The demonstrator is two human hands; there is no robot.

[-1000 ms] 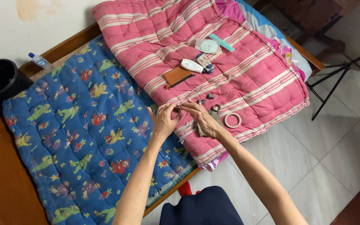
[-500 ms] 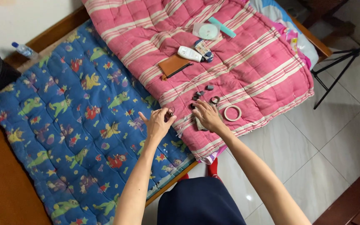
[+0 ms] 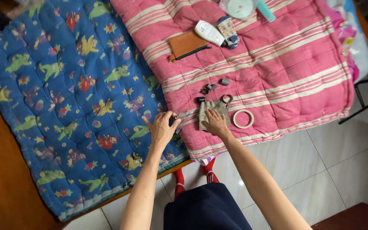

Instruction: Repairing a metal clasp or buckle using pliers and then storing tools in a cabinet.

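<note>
Head view, listed left to right. Blue cartoon-print quilt (image 3: 64, 98): wide bare room on the left. Left hand (image 3: 160, 127): we pinch a small dark metal piece (image 3: 174, 118) between thumb and fingertips, at the seam where the blue quilt meets the pink striped quilt (image 3: 277, 55). Grey cloth pouch (image 3: 211, 111): just right of that hand, long axis running near to far. Right hand (image 3: 216, 123): fingers flat and slightly spread on the pouch's near end; the nearer hand. Small dark clips (image 3: 211, 87) beyond, tape ring (image 3: 243, 119) to the right, quilt edge close below.
</note>
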